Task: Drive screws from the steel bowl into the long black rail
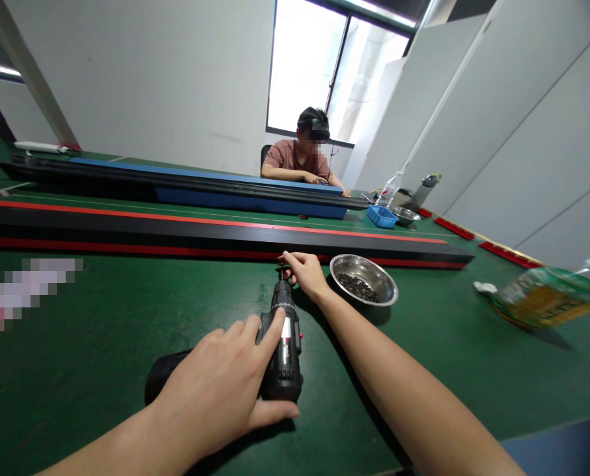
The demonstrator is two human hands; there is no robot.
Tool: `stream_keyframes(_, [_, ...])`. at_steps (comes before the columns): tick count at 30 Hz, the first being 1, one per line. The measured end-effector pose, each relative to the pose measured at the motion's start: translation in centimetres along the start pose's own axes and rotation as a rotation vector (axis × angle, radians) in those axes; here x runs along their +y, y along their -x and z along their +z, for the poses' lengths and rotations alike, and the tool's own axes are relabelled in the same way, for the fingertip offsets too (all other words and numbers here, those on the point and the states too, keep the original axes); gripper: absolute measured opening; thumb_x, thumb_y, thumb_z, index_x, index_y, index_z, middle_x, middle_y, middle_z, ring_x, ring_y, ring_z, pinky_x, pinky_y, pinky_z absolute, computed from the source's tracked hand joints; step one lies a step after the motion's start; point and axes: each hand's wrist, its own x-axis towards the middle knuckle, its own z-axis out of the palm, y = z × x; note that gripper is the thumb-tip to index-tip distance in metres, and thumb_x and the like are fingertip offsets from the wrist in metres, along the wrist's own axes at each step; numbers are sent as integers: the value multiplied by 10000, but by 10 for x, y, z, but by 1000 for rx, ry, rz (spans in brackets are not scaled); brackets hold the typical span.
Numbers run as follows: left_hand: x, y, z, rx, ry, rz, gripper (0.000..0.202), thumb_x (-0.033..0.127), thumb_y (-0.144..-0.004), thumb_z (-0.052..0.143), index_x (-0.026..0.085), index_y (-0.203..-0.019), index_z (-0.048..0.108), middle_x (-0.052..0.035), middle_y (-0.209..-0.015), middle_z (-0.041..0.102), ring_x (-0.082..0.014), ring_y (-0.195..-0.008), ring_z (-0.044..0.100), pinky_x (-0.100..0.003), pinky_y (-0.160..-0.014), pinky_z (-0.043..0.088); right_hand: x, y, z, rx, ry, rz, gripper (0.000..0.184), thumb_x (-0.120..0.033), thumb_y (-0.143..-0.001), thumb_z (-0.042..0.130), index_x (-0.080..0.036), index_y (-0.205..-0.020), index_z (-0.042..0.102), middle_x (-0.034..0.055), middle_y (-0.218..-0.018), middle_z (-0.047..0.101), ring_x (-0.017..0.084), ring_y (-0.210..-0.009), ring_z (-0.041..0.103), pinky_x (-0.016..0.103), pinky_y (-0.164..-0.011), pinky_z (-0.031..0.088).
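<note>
My left hand (220, 377) is wrapped round the grip of a black cordless drill (282, 357), which lies on its side and points away from me at the long profile. My right hand (302, 271) is at the drill's tip, thumb and fingers pinched close to the bit. What those fingers hold, if anything, is too small to make out. Just beyond the tip runs a long black profile with red edges (215, 235). Right of my right hand stands a steel bowl (391, 291) with many small dark screws (357, 286) in it.
Everything stands on a green table (101, 317). Farther back lie long black and blue profiles (200, 185), where a person (297, 158) sits working. A blue basket (381, 217) and another metal bowl (407, 215) stand back right. Nearer right is a green-yellow plastic container (547, 297).
</note>
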Motion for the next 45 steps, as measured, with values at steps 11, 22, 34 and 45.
stream_keyframes(11, [0,-1,1,1,-42,7,1041,822,-801,519,189,-1594,287,-148,-1134,639,-336,-978,646,-506,-827,573,2,-2,1,86,60,-14,351,-457,-923,585,-156,-963,762,75,-815,745,138,-569,655,197,-443,435])
stream_keyframes(22, [-3,-16,3,64,-99,1,1018,831,-833,441,166,-1589,293,-134,-1069,641,-328,-935,659,-470,-784,580,2,0,0,149,131,-24,348,-460,-935,565,-164,-977,743,45,-763,728,144,-578,650,239,-580,510])
stream_keyframes(34, [-10,-22,4,83,-140,-9,1033,859,-816,414,179,-1585,296,-133,-1068,642,-322,-874,676,-439,-713,573,-1,1,0,137,138,-31,313,-426,-907,575,-170,-964,746,31,-754,719,143,-568,641,231,-548,473])
stream_keyframes(45, [-10,-22,5,71,-132,-7,1048,861,-805,435,173,-1584,300,-138,-1078,646,-329,-911,669,-445,-748,565,-27,16,-2,137,324,-218,270,-374,-930,570,-188,-952,764,47,-885,766,158,-696,680,258,-697,506])
